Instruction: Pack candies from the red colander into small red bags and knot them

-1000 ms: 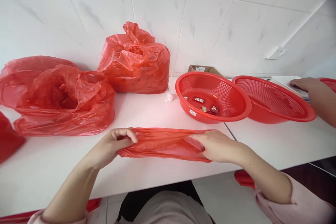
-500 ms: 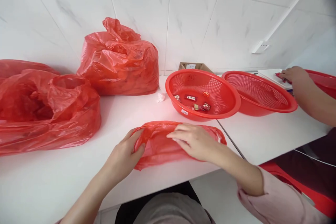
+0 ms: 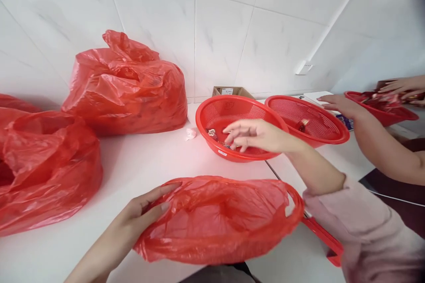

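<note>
My left hand (image 3: pixel 146 212) grips the left rim of a red plastic bag (image 3: pixel 219 221), which gapes open near the table's front edge. Over the nearest red perforated basket (image 3: pixel 204 119) hovers my right hand (image 3: pixel 254 135), fingers spread and slightly bent, with nothing seen in them. Several small wrapped candies (image 3: pixel 211 133) lie in that basket, some hidden behind the hand. A second red basket (image 3: pixel 332 137) adjoins it on the right and has a small wrapped piece (image 3: pixel 303 124) in it.
Two full red bags, one tied (image 3: pixel 129 93) and one with a loose top (image 3: pixel 63 163), stand at left. A crumpled pink-white scrap (image 3: pixel 190 134) lies beside the basket. At right, a co-worker's arm (image 3: pixel 375 137) reaches over the table, and other hands (image 3: pixel 408 86) work above a third basket (image 3: pixel 381 112).
My right hand has left the bag and moved up over the basket. The bag is opened wider and sits closer to me. A wrapped piece now shows in the second basket.
</note>
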### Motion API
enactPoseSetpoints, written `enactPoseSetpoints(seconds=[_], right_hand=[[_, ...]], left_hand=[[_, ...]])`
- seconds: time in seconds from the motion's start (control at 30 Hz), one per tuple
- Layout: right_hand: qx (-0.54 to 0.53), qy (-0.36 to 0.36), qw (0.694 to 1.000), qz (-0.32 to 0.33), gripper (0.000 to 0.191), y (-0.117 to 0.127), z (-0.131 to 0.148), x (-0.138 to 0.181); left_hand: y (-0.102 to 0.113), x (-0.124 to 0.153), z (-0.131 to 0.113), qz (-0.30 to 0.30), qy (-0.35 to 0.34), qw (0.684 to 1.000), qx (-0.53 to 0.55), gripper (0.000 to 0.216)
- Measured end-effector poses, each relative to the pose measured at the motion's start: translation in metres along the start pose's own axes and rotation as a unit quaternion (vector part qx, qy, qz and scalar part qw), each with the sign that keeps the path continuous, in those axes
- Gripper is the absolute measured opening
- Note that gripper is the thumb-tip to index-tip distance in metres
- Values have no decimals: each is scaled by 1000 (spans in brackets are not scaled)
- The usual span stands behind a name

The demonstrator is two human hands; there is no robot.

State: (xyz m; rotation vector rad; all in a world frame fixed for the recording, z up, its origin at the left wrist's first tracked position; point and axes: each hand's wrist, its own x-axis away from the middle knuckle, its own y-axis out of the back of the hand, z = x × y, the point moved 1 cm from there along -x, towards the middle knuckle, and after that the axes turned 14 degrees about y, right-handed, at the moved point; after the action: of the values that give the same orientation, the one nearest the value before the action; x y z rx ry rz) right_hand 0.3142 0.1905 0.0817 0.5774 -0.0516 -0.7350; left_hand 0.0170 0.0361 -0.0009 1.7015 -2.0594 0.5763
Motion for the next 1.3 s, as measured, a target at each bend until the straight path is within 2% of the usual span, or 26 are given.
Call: enactPoseSetpoints(seconds=[0.03,0.07,0.1,0.17,0.2,0.33,0.43,0.5,0.6,0.67,0.8,0.9,1.0,1.17,1.3], right_hand=[[87,-39,995,-1,40,15,-13,-5],[189,-91,977,38,44,27,-27,-10],[279,-140,946,92,50,36,-43,-13],[380,-203,885,176,60,45,-72,-17],[395,-214,872,197,60,46,-84,-18],[396,-205,870,212,37,40,-105,-20],[400,-181,875,203,20,45,-100,-22],[400,-163,884,179,15,53,-94,-23],[402,-156,890,146,23,59,-88,-25],[407,-156,888,145,28,55,-87,-28],[409,-172,878,182,24,35,-91,-36],[417,-189,865,203,29,25,-94,-42],[438,-194,851,217,28,21,-94,-45],[467,-209,826,238,21,23,-93,-44],[481,-228,813,236,32,35,-85,-48]], left_hand=[[-5,-2,0,-12,-3,1000,6,51],[-9,-3,0,-25,-7,1000,11,50],[-12,-5,0,-38,-10,999,18,50],[-17,-8,1,-51,-6,998,38,50],[-18,-9,2,-50,1,997,51,50],[-20,-14,2,-43,27,995,87,51],[-16,-17,2,-64,32,993,91,51],[-12,-18,2,-74,33,992,97,52],[-11,-16,1,-68,36,991,113,54],[-14,-11,-3,-69,45,988,130,53],[-22,-3,-10,-94,53,986,130,51],[-23,-4,-9,-80,37,989,118,54],[-22,-7,-8,-66,44,985,153,57],[-30,0,-16,-69,54,975,202,54],[-37,5,-22,-73,51,973,213,46]])
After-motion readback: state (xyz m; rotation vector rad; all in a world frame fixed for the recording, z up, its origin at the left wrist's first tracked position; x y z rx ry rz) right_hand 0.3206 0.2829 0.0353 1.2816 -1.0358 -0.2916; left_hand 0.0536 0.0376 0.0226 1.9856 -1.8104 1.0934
